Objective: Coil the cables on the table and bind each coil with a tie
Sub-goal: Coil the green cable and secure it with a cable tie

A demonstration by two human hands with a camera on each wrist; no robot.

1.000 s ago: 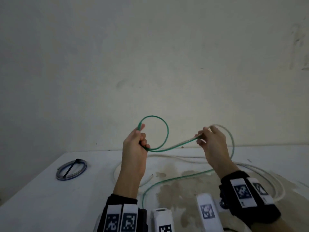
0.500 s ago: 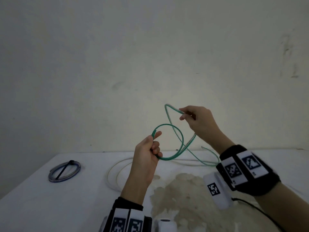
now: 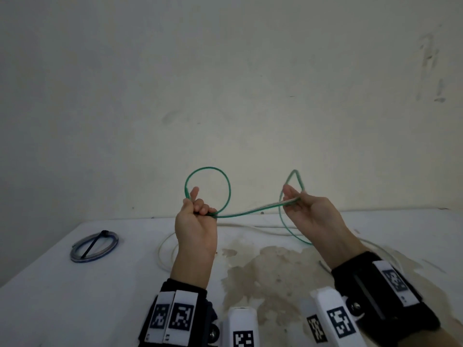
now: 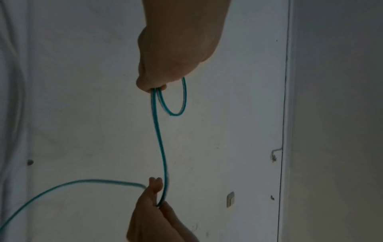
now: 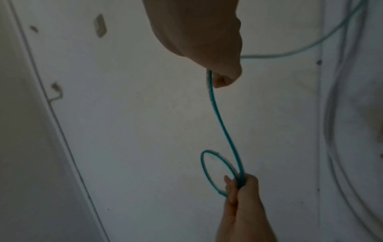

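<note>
A thin green cable (image 3: 225, 181) is held up in the air above the white table (image 3: 75, 291). My left hand (image 3: 196, 209) grips a small round loop of it (image 4: 176, 104), fingers curled round the crossing. From there the green cable (image 5: 221, 121) runs right to my right hand (image 3: 298, 200), which pinches it between thumb and fingers (image 4: 159, 198). Beyond the pinch the cable arcs over and drops to the table. A white cable (image 3: 165, 249) lies loose on the table under my hands.
A coiled clear-blue cable (image 3: 95, 246) bound with a black tie lies at the table's left. A brown stain (image 3: 263, 269) marks the table's middle. A bare wall rises right behind the table's far edge.
My right hand has come down and moved out to the right, drawing the green cable taut away from the loop. The left hand has risen a little and keeps its hold on the loop.
</note>
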